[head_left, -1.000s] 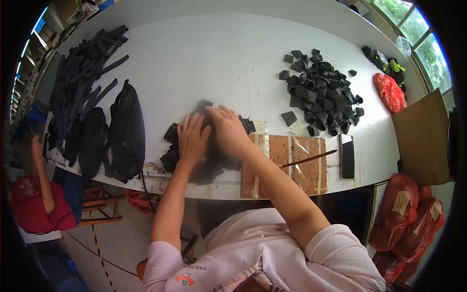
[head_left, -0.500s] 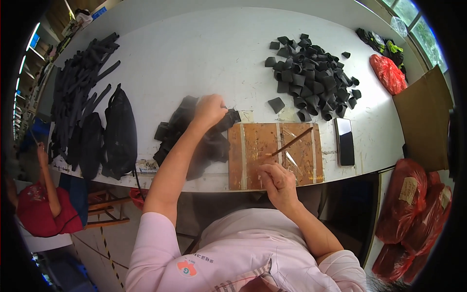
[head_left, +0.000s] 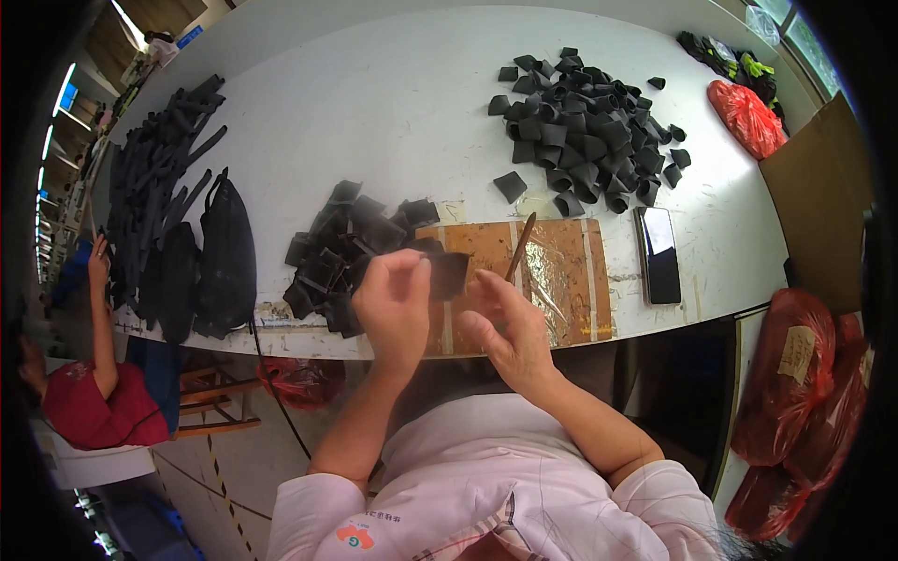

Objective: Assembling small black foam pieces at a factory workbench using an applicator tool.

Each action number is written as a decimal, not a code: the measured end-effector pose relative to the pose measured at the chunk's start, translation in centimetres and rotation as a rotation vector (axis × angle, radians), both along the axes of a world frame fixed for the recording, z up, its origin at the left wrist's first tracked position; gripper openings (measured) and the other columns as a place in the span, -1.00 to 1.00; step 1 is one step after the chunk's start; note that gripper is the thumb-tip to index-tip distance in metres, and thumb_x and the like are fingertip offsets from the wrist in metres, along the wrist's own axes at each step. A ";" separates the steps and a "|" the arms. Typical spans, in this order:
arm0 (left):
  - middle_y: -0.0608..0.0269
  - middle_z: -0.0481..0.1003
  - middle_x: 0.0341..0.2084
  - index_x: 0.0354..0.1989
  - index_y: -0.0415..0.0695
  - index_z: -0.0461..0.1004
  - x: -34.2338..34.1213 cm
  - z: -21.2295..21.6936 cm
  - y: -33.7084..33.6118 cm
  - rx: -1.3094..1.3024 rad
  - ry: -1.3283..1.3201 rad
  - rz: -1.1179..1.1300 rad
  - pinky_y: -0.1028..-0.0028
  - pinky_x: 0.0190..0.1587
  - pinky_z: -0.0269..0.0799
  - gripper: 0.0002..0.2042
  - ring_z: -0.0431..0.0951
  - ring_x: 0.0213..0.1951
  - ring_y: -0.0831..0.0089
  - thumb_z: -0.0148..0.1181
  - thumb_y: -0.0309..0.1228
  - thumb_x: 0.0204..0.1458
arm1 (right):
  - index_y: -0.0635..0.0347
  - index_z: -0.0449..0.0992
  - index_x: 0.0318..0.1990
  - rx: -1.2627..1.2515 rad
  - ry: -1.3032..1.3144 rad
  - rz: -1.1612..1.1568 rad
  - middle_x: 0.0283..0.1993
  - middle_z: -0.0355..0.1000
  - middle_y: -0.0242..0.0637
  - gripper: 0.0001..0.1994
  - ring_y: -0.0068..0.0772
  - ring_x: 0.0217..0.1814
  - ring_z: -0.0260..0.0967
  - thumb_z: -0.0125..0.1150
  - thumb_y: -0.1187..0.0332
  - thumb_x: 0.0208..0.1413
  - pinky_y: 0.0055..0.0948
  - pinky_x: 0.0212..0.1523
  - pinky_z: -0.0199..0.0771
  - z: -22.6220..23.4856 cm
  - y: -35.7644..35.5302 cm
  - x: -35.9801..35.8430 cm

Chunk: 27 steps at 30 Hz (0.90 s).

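Note:
My left hand (head_left: 393, 299) is closed, pinching a small flat black piece of material (head_left: 451, 275) above the brown board (head_left: 578, 280). My right hand (head_left: 510, 329) is just right of that piece, thumb and forefinger apart. A thin brown stick (head_left: 523, 245) juts up from among its fingers; its lower end is hidden. Left of the board lies a loose heap of similar black pieces (head_left: 323, 266). Beyond the board, to the right, spreads a larger pile of curled black pieces (head_left: 585, 140), with one lone piece (head_left: 510, 187) beside it.
A phone (head_left: 659, 257) lies right of the board. Long black strips (head_left: 159, 178) and two dark mesh bags (head_left: 226, 262) cover the table's left side. Red plastic bags (head_left: 781, 383) stand at the lower right, near cardboard (head_left: 814, 196). Another person (head_left: 108, 402) sits far left.
My left hand has come back from the heap toward the board with a black piece. My right hand has shifted slightly left, and the stick points more upright.

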State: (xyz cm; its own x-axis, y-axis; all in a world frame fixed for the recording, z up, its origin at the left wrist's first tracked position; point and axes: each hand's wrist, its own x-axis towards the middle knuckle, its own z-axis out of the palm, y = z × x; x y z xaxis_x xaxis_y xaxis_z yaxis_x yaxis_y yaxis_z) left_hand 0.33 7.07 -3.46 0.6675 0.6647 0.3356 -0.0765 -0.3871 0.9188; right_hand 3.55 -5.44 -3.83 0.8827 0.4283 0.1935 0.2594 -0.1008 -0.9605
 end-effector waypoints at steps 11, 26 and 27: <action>0.17 0.45 -0.55 -0.29 -0.27 0.36 -2.2 0.2 -3.1 -1.217 0.103 -0.579 0.57 -0.60 0.37 -0.85 0.47 -0.57 0.46 0.02 -0.49 -0.04 | 0.16 0.41 -0.40 0.601 1.070 0.278 -0.47 0.40 -0.41 -0.88 -0.60 -0.51 0.32 0.11 0.32 0.04 -0.56 -0.45 0.37 -1.4 -3.4 2.6; 0.34 0.43 -0.63 -0.43 -0.26 0.41 -1.7 -1.7 -3.1 -0.400 0.255 -0.203 0.67 -0.63 0.26 -0.93 0.40 -0.62 0.67 0.11 -0.51 -0.04 | 0.30 0.40 -0.34 -0.250 -0.380 -0.154 -0.53 0.28 -0.27 -0.80 -0.45 -0.56 0.29 0.24 0.40 -0.11 -0.51 -0.57 0.27 -1.9 -3.4 2.4; 0.33 0.44 -0.63 -0.43 -0.25 0.41 -1.8 -1.8 -2.9 -0.366 0.242 -0.200 0.61 -0.63 0.24 -0.91 0.41 -0.60 0.63 0.11 -0.49 -0.04 | 0.30 0.40 -0.34 -0.248 -0.380 -0.151 -0.53 0.28 -0.27 -0.80 -0.45 -0.56 0.29 0.24 0.40 -0.11 -0.51 -0.57 0.27 -1.6 -3.0 2.3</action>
